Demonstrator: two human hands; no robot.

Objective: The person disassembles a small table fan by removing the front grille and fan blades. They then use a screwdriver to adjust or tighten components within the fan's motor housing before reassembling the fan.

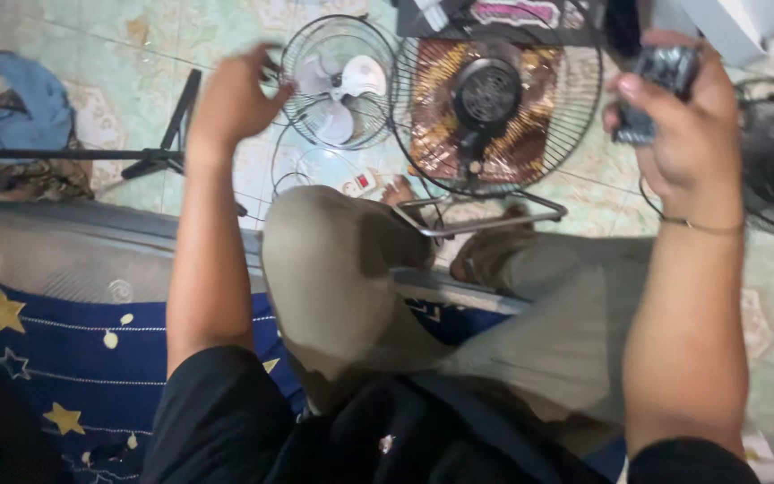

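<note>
Both arms are up over the knees. The right hand (pixel 687 134) is raised high with its fingers wrapped around a small dark blocky part (pixel 660 85) — the thumb presses along its left side, and the part sits up at the top right, above the tiled floor (pixel 602 188). The left hand (pixel 230 99) is lifted beside the small fan grille (pixel 338 81) with the white blades (pixel 342 90) behind it, fingers curled over towards the wire rim; it is blurred, so I cannot tell whether they actually grip the rim. Between the hands stands the bigger fan guard (pixel 499 108) with its black motor housing (pixel 487 90) in the middle — its metal stand (pixel 485 215) rests just past the feet. A blue star-patterned mattress (pixel 55 350) lies under the person.
</note>
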